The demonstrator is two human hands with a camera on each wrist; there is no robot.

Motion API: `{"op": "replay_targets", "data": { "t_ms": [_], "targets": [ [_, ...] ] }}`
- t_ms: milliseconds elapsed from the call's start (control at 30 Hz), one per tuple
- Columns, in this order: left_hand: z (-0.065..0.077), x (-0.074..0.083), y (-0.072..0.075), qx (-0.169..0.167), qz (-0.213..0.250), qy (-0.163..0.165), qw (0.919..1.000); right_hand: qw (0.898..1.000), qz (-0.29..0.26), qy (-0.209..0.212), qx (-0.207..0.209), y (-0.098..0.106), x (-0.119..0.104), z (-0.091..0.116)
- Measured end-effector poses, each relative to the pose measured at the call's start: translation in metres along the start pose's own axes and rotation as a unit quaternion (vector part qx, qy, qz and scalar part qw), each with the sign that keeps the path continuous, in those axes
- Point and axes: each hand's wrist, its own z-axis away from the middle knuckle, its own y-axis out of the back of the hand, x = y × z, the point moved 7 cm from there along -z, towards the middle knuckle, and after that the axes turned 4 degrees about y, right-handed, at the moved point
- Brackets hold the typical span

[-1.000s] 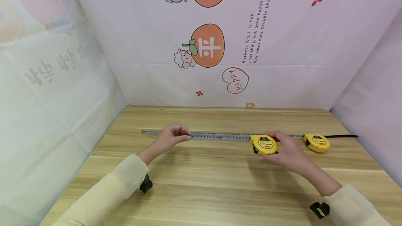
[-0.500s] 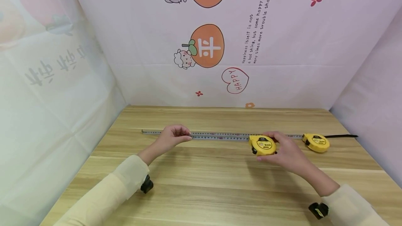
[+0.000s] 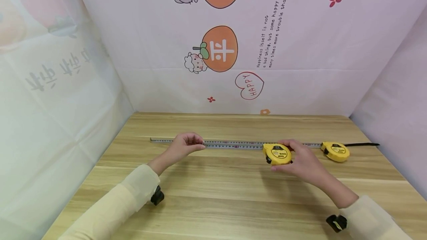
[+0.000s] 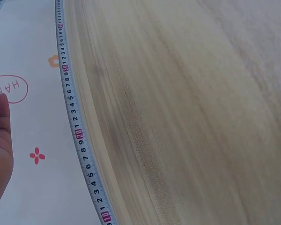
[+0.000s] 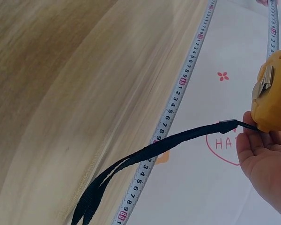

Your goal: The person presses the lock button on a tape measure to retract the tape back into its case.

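Note:
My right hand [image 3: 305,164] grips a yellow tape measure [image 3: 278,154] by its case, raised over the table. From its left side the blade [image 3: 245,147] runs out to my left hand [image 3: 181,146], whose thumb and fingers pinch its end; the tip is hidden in the fingers. In the right wrist view, a black wrist strap [image 5: 178,141] dangles from the held case. Just behind, a second yellow tape measure [image 3: 337,152] lies on the table at the right. Its long blade [image 4: 70,93] stretches left past both hands to a metal end hook [image 3: 151,139].
The wooden table [image 3: 227,195] meets a white printed cloth [image 3: 300,84] at the back, with more cloth hanging at both sides. A black strap [image 3: 361,144] trails right from the second tape measure. Black wrist cameras [image 3: 157,195] sit at both cuffs.
My right hand has shifted slightly left with the tape measure, and my left hand slightly right. Less blade shows between them. The second tape measure has stayed put.

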Motion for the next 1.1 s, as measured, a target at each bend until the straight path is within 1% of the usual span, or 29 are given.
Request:
{"op": "replay_targets", "data": {
  "t_ms": [367,600,833,933,1000,1100],
  "targets": [
    [-0.002,-0.001,-0.002,0.002,0.001,0.003,1.0000,1.000,-0.008,0.005,-0.001,0.000,-0.007,-0.001],
    [-0.003,-0.003,-0.003,0.001,0.003,0.010,0.9999,1.000,-0.012,0.005,0.000,-0.001,-0.008,-0.002],
    [-0.004,-0.002,-0.004,0.001,0.000,0.008,1.0000,1.000,-0.011,0.004,-0.001,-0.002,-0.009,-0.002],
    [-0.004,-0.001,-0.005,0.002,0.000,0.015,0.9999,1.000,-0.008,0.003,-0.002,-0.002,-0.009,-0.003],
    [-0.001,0.007,-0.006,0.001,0.001,0.012,0.9999,1.000,-0.008,0.003,-0.003,-0.003,-0.009,-0.003],
    [-0.001,0.008,-0.007,0.000,-0.002,0.013,0.9999,1.000,-0.010,0.002,-0.004,-0.004,-0.009,-0.004]
  ]
}}
